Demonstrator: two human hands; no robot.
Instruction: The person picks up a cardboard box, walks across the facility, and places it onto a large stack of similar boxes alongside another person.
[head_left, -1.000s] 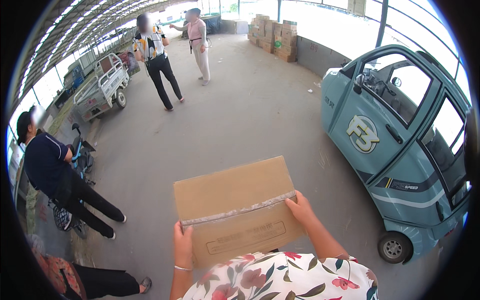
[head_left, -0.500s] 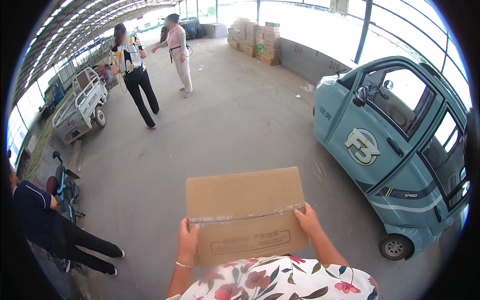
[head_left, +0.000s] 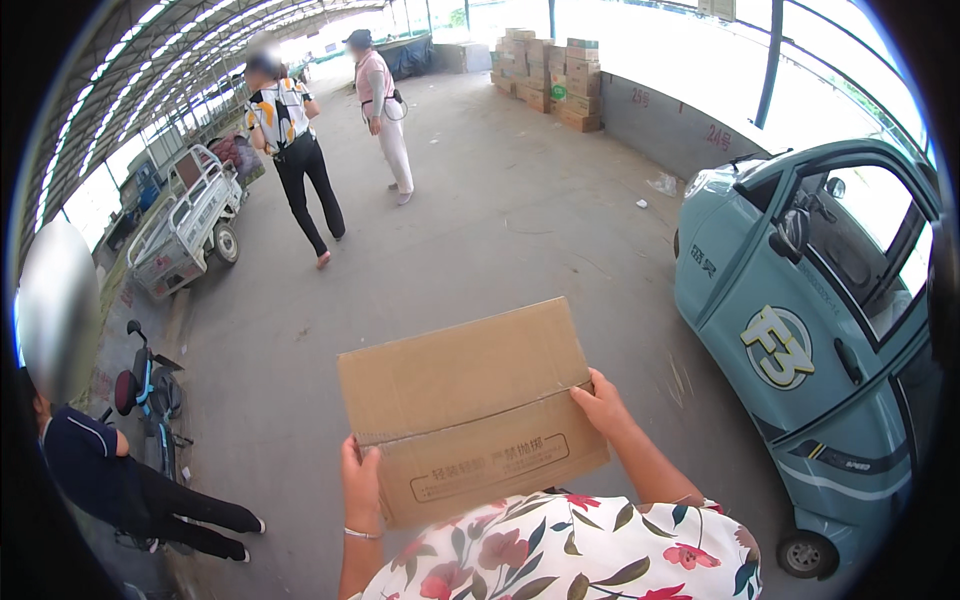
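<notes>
A brown cardboard box (head_left: 460,375) is held in front of my body, its far edge raised toward the right. My left hand (head_left: 362,482) grips its left side, thumb on the top face and fingers hidden beyond the edge. Opposite it, my right hand (head_left: 598,402) clasps the right side with the thumb on top. A seam runs across the upper face, and the near panel carries a printed outline. The underside of the box cannot be seen.
A teal three-wheeled vehicle (head_left: 800,400) stands close on the right. Two people (head_left: 300,185) are ahead on the left; another person (head_left: 110,450) is at the near left by a scooter (head_left: 155,385). Farther off are a cargo tricycle (head_left: 190,230) and stacked cartons (head_left: 560,80).
My view has turned left, so the surroundings sit farther right. The box now tilts, its right side higher. The two people ahead have shifted their stance.
</notes>
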